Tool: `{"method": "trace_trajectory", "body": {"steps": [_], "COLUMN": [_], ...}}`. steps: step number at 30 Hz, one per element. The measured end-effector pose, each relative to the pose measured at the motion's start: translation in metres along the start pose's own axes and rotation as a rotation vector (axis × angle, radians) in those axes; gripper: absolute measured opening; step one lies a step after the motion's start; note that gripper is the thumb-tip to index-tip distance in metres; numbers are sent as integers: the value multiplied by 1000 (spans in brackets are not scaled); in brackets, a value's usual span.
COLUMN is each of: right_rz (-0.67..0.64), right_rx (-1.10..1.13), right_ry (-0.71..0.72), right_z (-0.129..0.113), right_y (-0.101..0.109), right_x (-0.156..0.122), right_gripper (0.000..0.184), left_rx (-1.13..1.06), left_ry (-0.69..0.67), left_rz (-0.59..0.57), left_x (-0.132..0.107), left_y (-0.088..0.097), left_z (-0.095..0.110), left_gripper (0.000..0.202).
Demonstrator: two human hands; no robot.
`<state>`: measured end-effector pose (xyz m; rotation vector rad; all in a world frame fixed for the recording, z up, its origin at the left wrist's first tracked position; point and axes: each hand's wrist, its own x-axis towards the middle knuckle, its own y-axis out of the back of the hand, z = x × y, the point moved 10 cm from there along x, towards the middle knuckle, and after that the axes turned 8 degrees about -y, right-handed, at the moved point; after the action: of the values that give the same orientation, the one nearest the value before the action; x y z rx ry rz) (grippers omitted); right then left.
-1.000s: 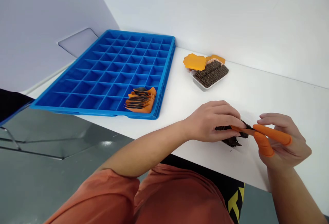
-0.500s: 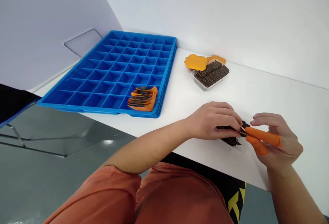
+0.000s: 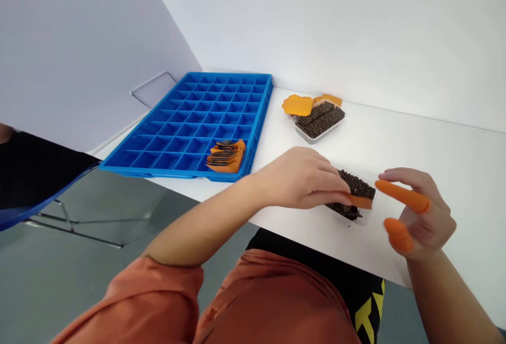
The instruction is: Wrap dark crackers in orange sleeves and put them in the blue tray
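Note:
My left hand (image 3: 312,178) pinches a small orange paper packet (image 3: 360,202) between thumb and fingers, over a clear plastic tub (image 3: 370,216) of thin dark brown strips (image 3: 358,182). Whether anything is inside the packet I cannot tell. To the right of it, my right hand (image 3: 421,212) is open, holding nothing, its thumb and index finger spread apart. Orange finger cots cover that thumb and index finger. The left hand hides part of the tub.
A blue compartment tray (image 3: 166,160) lies at the left, with several orange packets (image 3: 227,157) in its near right corner. Behind, a second tub (image 3: 316,136) holds dark strips, with yellow-orange packets (image 3: 297,105) at its rim. White walls stand behind and left.
My right hand has let go of the orange packet and its finger and thumb have spread. My left hand has drawn the packet leftward, and the view has shifted slightly.

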<state>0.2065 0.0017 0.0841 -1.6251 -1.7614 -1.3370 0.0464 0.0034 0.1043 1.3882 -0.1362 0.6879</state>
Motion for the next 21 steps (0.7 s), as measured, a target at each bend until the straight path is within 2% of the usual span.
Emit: {"method": "trace_trajectory", "body": {"steps": [2,4,6,7,9,11,13,16,21], "right_rz": [153,299,373,384,384,370,344,259,129], "right_rx": [-6,-12,-18,-24,-47,-76,-74,-25,-35], "right_ry": [-63,-120,-177,-214,-303,-392,-430,-386,-296], "right_z": [10,19,25,28,34,40,42,42,39], "right_y": [15,29,35,36,35,33,29,20,8], "right_x": [-2,-5,-6,-6,-6,-7,-7,-3,-2], "right_gripper": [34,34,33,32,30,28,25,18,26], "left_rx": [30,72,143,200,379,461,425,354,170], "left_ry": [11,17,128,232,575,832,942,997,1099], "left_rz": [18,82,150,174,155,115,61,-49,-135], "left_x": [-8,-23,-45,-58,-96,-134,-161,-191,-226], "left_y": [25,57,92,108,134,148,145,122,88], "left_z": [1,-2,-18,-31,-68,-92,-104,-107,-108], "left_gripper": [26,22,21,25,36,42,44,41,40]}}
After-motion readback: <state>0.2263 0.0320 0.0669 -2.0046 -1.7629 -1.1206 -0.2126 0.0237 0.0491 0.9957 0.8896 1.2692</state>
